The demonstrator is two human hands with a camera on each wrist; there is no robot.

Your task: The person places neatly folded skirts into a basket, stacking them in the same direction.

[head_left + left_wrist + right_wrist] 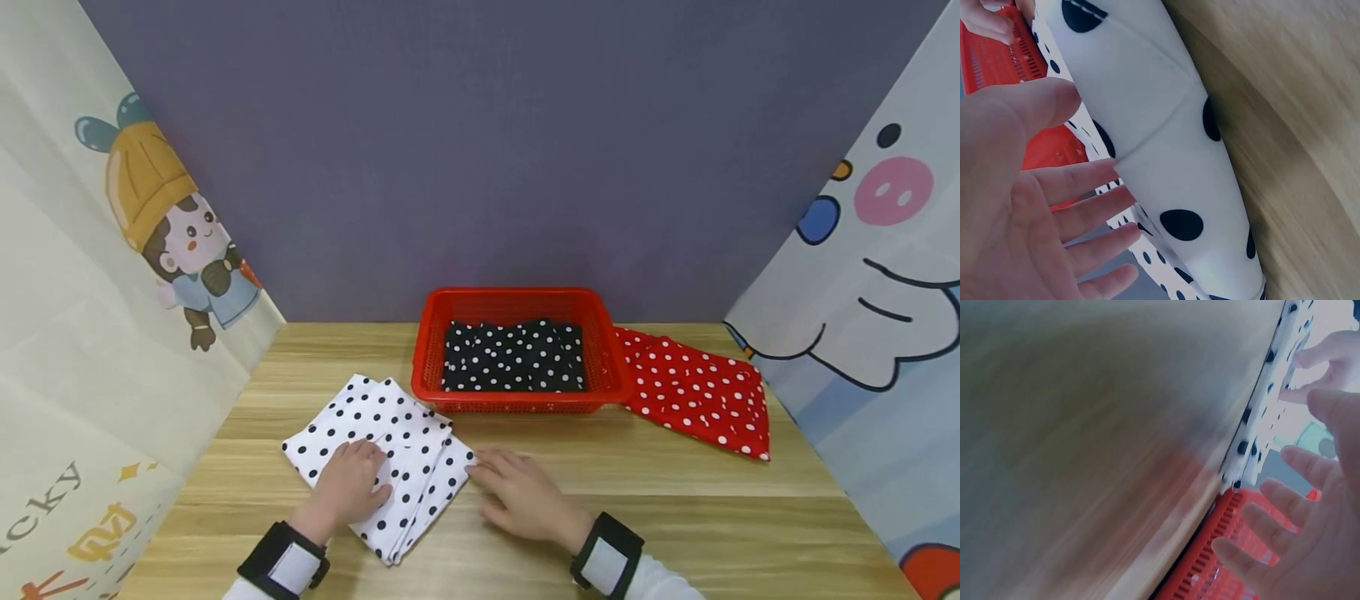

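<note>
A white cloth with black polka dots [411,454], folded in layers, lies on the left part of the table. My left hand [350,483] rests on its near left part; in the left wrist view the fingers [1094,215] are extended and the fingertips touch the fabric. My right hand [527,496] lies at the cloth's right corner, its fingertips at or close to the edge. The right wrist view shows those fingers [1272,531] spread and loosely straight, holding nothing. I cannot tell whether they touch the cloth.
Behind the hands stands a red plastic basket [517,398] holding a black cloth with white dots [513,358]. To its right a red cloth with white dots [697,392] lies on the wooden table [675,500]. A dark wall [510,150] and printed curtains border the table.
</note>
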